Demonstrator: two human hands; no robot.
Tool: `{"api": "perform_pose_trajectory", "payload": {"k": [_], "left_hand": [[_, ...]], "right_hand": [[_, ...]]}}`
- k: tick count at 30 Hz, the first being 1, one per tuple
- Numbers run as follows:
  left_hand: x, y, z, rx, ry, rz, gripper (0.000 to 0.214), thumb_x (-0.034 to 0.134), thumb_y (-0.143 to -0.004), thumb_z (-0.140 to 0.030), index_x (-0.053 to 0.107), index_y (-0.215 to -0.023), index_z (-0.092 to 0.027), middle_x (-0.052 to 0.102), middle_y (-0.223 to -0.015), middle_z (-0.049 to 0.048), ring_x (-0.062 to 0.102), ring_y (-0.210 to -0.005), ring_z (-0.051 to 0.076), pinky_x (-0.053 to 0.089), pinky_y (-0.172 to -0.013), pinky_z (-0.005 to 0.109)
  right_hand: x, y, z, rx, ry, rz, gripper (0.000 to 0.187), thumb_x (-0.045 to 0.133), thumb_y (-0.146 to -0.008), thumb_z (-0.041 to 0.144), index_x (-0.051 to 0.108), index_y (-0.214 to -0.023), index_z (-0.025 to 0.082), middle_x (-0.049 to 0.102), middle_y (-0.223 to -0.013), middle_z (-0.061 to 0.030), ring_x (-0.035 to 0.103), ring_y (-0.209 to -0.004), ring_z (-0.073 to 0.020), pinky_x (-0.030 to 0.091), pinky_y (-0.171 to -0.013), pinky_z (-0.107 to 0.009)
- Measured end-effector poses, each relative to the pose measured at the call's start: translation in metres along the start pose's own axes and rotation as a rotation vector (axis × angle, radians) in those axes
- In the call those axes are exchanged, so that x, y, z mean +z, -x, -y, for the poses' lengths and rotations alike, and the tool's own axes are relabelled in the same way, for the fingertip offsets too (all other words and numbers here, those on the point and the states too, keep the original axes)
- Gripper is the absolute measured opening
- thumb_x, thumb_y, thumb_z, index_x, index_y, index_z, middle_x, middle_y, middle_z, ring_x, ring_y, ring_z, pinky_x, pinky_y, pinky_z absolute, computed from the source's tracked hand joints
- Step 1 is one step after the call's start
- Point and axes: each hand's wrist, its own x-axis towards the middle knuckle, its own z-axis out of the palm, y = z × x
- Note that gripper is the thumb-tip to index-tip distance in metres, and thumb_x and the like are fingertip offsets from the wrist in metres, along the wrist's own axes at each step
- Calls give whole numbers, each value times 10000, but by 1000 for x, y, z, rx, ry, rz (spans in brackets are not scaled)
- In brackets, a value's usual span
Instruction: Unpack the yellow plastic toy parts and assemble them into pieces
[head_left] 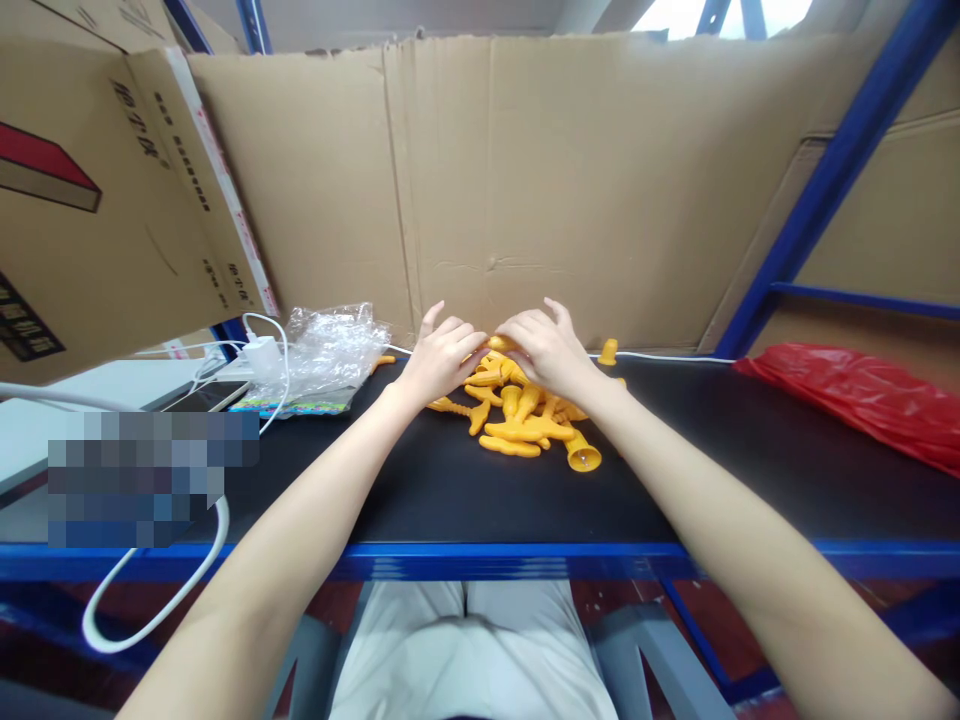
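Both hands are working directly above the back edge of the pile of yellow plastic parts point(525, 430), which is serving here as the reference point. The left hand point(448, 352) and the right hand point(546, 345) are pinching one small yellow piece point(501, 343) between their fingertips. The fingers are covering most of it, so whether it is a single part or two being joined cannot be told.

As to progress, only this one piece is being handled; the parts in the pile are lying loose, some overlapping, and appear to be awaiting attention. At the pile's front edge, a long rounded part point(510, 446) is lying flat, and to its right a flared cup point(583, 447) is lying on its side, mouth toward the person. Behind the pile, to the right, a small yellow cup point(608, 352) is standing apart; whether it is counting as finished is not evident. Well left of the pile, clear plastic wrapping point(330, 345) is lying crumpled; well right, a red plastic bag point(855, 400) is resting.
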Motion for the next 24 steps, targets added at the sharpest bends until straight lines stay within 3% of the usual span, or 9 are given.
{"api": "perform_pose_trajectory", "payload": {"k": [8, 15, 24], "left_hand": [[-1, 0, 0, -4, -46, -20, 238, 409, -928, -293, 634, -947, -216, 644, -764, 10, 571, -815, 160, 244, -1059, 461], [5, 5, 3, 21, -45, 26, 225, 425, -924, -296, 633, -941, -211, 647, -772, 12, 566, -813, 159, 235, -1059, 450], [5, 5, 3, -9, -17, 50, 229, 421, -926, -309, 625, -958, -211, 654, -796, 24, 557, -832, 171, 233, -1038, 456]], "right_hand": [[3, 1, 0, 41, -30, -11, 319, 406, -920, 299, 521, -1182, 157, 621, -1093, -115, 528, -1046, -236, 172, -1056, -524], [6, 1, 0, 2, -5, 44, 233, 427, -912, 291, 573, -1039, 160, 636, -976, -96, 519, -986, -233, 185, -1046, -506], [2, 0, 4, -18, 57, 36, 204, 419, -922, 258, 561, -1036, 166, 629, -958, -85, 501, -954, -218, 209, -1007, -455]]}}
